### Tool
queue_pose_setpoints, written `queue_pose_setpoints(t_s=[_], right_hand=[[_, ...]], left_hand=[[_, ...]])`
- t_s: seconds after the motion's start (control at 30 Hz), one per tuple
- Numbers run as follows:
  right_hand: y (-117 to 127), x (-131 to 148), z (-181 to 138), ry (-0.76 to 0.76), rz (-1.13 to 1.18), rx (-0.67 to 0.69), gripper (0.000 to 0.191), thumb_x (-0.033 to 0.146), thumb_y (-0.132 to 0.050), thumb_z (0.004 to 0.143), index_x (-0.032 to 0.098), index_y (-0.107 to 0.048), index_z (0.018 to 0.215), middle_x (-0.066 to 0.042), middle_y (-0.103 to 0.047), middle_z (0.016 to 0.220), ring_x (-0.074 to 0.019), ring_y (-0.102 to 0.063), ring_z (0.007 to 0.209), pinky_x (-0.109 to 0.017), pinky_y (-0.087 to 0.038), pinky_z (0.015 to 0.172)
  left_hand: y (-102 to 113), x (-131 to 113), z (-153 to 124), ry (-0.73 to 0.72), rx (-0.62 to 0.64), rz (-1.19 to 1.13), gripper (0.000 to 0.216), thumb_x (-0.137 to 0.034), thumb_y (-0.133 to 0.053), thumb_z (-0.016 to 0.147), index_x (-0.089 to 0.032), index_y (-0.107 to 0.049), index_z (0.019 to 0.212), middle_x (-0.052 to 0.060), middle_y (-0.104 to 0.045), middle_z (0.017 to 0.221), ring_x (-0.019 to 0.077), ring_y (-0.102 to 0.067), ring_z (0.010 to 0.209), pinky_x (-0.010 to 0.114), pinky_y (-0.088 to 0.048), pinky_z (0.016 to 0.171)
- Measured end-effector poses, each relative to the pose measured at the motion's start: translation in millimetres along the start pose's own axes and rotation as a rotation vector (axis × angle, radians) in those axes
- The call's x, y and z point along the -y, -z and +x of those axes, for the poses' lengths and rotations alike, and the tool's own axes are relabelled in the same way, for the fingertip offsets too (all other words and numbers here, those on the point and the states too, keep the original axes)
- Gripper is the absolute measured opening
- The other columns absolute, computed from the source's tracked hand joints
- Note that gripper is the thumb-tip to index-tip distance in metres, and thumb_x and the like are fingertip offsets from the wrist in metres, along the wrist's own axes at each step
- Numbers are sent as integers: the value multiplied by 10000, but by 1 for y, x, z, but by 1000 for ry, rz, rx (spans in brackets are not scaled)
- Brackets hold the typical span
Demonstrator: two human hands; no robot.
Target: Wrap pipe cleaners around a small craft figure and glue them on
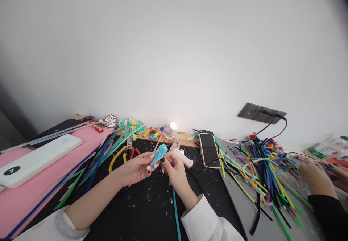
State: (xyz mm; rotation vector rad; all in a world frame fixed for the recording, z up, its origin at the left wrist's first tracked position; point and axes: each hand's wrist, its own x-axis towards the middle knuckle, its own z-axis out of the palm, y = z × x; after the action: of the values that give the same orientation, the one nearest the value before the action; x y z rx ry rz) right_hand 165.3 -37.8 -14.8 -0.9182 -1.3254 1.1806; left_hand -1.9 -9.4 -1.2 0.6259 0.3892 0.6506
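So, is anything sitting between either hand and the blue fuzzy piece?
Nothing visible. The left hand and right hand both already grip the blue fuzzy piece over the black mat; the pink glue gun lies behind it.

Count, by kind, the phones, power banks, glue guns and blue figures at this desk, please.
Smartphone: 1
White power bank: 1
Pink glue gun: 1
Blue pipe-cleaner figure, held by left hand and right hand: 1
Total: 4

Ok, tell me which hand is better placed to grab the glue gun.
Probably the right hand: it only pinches the end of the blue pipe-cleaner piece, beside the glue gun; the left hand grips that piece.
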Motion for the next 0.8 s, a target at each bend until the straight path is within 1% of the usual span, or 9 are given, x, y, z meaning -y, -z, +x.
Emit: queue_pose_setpoints(t_s=[0.17,0.27,0.33,0.47,0.6,0.67,0.73,0.8], right_hand=[[0,0,0,-2,-10,15,335,492,-637,809,193,-506,733,57,-501,525,-87,-404,444,-209,-287,457],[0,-1,0,10,-17,28,305,460,-628,822,188,-518,738,41,-536,558,-89,-426,457,-213,-298,465],[0,-2,0,14,-12,28,286,441,-624,827,189,-519,741,35,-546,570,-92,-436,465,-214,-301,468],[0,-3,1,14,-5,-3,279,431,-631,821,193,-514,730,52,-502,551,-90,-428,465,-210,-301,470],[0,0,1,7,-15,-3,277,435,-625,819,193,-517,737,52,-495,560,-91,-421,466,-215,-301,475],[-1,2,1,13,-32,-8,251,410,-616,824,193,-523,740,51,-493,568,-96,-428,477,-220,-311,486],[-1,4,0,29,-71,-42,223,373,-620,810,193,-524,722,50,-486,574,-101,-427,494,-221,-321,494],[0,4,0,31,-109,-80,206,349,-614,798,193,-516,705,49,-478,579,-105,-417,506,-221,-328,495]], left_hand=[[1,-1,-3,41,8,59,234,-289,-824,665,-125,-678,745,7,-549,655,21,-385,476,103,-418,452],[4,-1,-2,74,10,70,238,-280,-835,647,-139,-679,758,2,-545,665,28,-385,481,116,-416,456],[5,0,-1,65,12,71,242,-285,-834,652,-136,-695,784,4,-549,668,29,-392,484,117,-411,455],[3,1,0,3,-14,81,234,-291,-815,686,-126,-712,815,9,-565,667,31,-421,497,124,-422,478],[1,1,-1,-12,-38,90,250,-285,-835,661,-127,-707,806,2,-566,654,39,-448,509,132,-415,482],[0,2,-2,9,-29,121,258,-299,-830,668,-130,-701,814,4,-578,663,43,-458,512,138,-415,484],[-2,5,-3,53,2,190,249,-324,-802,702,-133,-690,815,14,-597,679,52,-477,518,156,-433,501],[-4,7,-3,104,29,277,235,-329,-784,721,-132,-660,751,18,-600,658,72,-507,532,183,-455,527]])
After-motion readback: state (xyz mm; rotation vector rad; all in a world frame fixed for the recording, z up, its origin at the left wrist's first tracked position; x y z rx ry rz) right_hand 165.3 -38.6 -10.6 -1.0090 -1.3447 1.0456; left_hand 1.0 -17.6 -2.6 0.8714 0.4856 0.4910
